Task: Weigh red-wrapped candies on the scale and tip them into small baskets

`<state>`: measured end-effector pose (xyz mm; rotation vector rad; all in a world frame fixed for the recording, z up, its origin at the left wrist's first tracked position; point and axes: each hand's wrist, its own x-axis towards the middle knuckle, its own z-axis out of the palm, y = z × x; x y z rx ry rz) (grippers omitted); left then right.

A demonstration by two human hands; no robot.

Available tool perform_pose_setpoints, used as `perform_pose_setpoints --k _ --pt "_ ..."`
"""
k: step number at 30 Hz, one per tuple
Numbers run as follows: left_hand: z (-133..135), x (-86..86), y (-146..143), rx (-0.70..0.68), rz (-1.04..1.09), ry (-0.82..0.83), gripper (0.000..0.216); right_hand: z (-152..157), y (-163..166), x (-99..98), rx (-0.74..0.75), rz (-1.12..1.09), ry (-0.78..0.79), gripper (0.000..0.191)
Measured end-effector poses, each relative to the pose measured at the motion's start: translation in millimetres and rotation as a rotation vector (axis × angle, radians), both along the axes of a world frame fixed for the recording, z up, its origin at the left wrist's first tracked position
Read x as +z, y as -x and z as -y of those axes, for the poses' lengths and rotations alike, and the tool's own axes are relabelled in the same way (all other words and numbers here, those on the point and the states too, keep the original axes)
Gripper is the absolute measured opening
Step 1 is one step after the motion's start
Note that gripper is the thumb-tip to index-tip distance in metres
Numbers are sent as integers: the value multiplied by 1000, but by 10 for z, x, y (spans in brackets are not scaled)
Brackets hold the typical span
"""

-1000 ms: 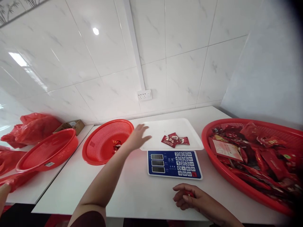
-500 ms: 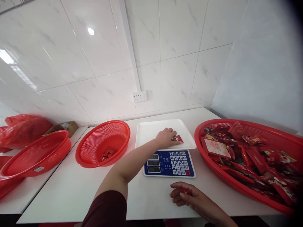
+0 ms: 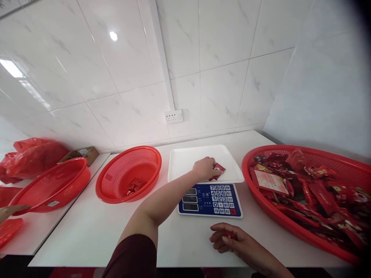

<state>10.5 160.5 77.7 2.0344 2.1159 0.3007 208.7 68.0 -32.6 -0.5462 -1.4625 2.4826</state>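
My left hand [image 3: 205,168] reaches onto the white pan [image 3: 181,160] of a weighing scale. Its fingers curl over small red packets [image 3: 219,168], which stick out to the right of them; how many there are is hidden. The scale's blue keypad panel [image 3: 207,200] faces me, below that forearm. In front of the panel, my right hand [image 3: 232,239] hovers over the table's near side with its fingers curled. A bit of a small red packet [image 3: 230,234] shows inside them.
On the right, a large red basket [image 3: 246,170] holds many red packets and a printed card [image 3: 271,180]. A red perforated basket [image 3: 116,166] with a few packets stands left of the scale. Farther left, another person's hand [image 3: 10,211] touches a red basket [image 3: 66,189] near a red bag [image 3: 40,156].
More of the red packets shows beside my left hand's fingers. My right hand stays nearly in place. Another person's hand has come in at the left edge, by the red basket there.
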Motion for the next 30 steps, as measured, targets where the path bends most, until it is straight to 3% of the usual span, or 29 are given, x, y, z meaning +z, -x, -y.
perform_pose_setpoints --k 4,7,12,15,19,23,26,30 --pt "46 86 -42 32 3 -40 33 0 -2 0 -13 9 -11 41" --pt "185 263 106 97 -24 -132 21 6 -13 -3 -17 5 -23 41" --pt "640 584 834 394 -116 -283 20 21 -14 20 -18 7 -28 40" --pt "994 608 1281 550 -160 -305 27 15 6 9 -4 46 -34 43" --pt "1453 397 1455 595 -219 -459 39 -10 25 -48 61 40 -95 49" --pt "1787 51 1093 379 -112 -809 23 -37 35 50 40 67 -90 51" --pt "1899 -208 707 78 37 -874 10 -112 119 329 -48 107 -42 53" --pt "1858 -516 379 -129 232 -748 8 -324 394 845 -368 69 -63 62"
